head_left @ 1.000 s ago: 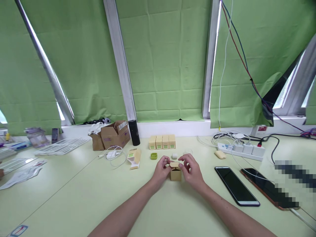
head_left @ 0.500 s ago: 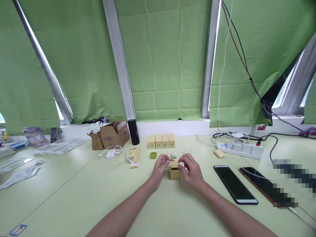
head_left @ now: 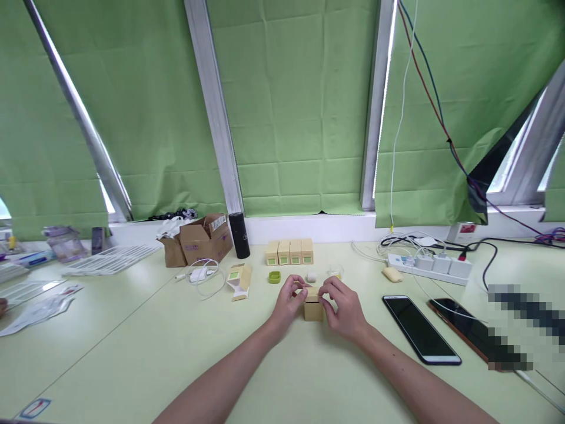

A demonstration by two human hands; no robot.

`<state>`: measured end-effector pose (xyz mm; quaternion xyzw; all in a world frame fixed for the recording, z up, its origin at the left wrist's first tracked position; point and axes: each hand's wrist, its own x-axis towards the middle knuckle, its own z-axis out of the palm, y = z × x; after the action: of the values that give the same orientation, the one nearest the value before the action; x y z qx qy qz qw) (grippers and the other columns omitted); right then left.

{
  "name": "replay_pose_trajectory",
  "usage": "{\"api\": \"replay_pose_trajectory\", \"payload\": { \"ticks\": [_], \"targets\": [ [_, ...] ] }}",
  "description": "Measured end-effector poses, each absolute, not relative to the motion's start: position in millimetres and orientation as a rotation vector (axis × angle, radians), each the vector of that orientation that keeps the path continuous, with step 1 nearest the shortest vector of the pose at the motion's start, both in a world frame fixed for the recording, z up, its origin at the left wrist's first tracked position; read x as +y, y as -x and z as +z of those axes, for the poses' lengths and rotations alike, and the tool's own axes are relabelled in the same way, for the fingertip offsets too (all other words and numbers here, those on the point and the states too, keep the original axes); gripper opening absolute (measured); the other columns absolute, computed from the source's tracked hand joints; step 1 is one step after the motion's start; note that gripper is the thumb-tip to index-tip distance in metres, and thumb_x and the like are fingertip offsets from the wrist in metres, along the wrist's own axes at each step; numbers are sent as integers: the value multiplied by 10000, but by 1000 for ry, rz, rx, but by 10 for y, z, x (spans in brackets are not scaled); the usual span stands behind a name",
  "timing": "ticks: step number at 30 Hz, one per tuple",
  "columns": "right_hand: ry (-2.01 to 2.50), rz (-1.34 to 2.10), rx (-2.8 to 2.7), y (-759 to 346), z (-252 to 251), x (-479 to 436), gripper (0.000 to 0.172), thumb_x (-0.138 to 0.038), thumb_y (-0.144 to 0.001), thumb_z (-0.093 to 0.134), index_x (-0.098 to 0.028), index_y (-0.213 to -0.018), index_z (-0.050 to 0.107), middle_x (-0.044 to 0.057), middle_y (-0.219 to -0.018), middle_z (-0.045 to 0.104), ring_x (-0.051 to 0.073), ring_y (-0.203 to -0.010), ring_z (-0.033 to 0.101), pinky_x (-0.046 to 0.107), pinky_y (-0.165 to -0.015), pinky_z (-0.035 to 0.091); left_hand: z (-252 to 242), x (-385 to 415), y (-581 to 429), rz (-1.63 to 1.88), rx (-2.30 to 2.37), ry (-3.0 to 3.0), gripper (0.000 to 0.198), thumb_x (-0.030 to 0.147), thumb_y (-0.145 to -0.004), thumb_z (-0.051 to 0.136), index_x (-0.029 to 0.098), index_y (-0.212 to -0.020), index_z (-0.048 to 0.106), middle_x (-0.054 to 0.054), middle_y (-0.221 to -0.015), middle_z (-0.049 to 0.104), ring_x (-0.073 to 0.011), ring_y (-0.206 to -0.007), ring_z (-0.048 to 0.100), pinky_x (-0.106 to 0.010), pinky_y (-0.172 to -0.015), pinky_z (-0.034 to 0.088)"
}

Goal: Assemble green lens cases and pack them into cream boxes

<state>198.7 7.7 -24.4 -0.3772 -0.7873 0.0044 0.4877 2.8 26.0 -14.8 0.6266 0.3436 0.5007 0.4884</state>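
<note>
A small brown cardboard box (head_left: 313,312) stands upright on the table, with its lid folded almost flat and a thin dark gap at the front. My left hand (head_left: 286,303) grips the box's upper left side, thumb and fingertips at the lid edge. On the upper right, my right hand (head_left: 345,309) pinches near the lid's corner. Just behind the box lie a small white cylinder (head_left: 311,277) and a clear plastic piece (head_left: 335,272), partly hidden by my right hand. A small green tray (head_left: 274,277) sits beyond my left hand.
Behind stand several closed small boxes (head_left: 289,252); an opened one (head_left: 239,281) lies left. A black bottle (head_left: 239,235) and large carton (head_left: 205,240) are farther left. Right are two phones (head_left: 421,330), a power strip (head_left: 428,268) and cables. Another person's fingers (head_left: 2,307) show at the left edge.
The box's lid has gone down, and the dark opening at its front has narrowed. My hands have barely moved. Another person's fingers have come into view at the left edge.
</note>
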Motion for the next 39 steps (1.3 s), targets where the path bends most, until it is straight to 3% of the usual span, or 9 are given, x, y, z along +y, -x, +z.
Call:
{"api": "replay_pose_trajectory", "payload": {
  "ticks": [11, 23, 39],
  "targets": [
    [910, 11, -1945, -1998, -222, 72, 172, -129, -834, 529, -243, -915, 629, 71, -896, 634, 222, -781, 604, 322, -652, 461, -135, 243, -28, 1226, 831, -1569, 402, 507, -838, 728, 238, -1058, 526, -86, -1086, 683, -259, -1063, 632, -339, -873, 441],
    [887, 23, -2006, -2032, -219, 74, 117, -158, -850, 553, -249, -897, 609, 64, -877, 629, 223, -775, 597, 323, -654, 445, -99, 219, -37, 1241, 862, -1684, 270, 334, -862, 677, 234, -1055, 516, -71, -1092, 656, -260, -1127, 608, -336, -892, 389],
    [876, -14, -2031, -2026, -239, 93, 129, -119, -827, 543, -245, -834, 568, 49, -822, 598, 214, -734, 561, 309, -625, 386, -117, 228, -36, 1248, 887, -1715, 256, 246, -827, 665, 233, -1042, 527, -62, -1089, 674, -255, -1103, 613, -340, -893, 387]
  ]
}}
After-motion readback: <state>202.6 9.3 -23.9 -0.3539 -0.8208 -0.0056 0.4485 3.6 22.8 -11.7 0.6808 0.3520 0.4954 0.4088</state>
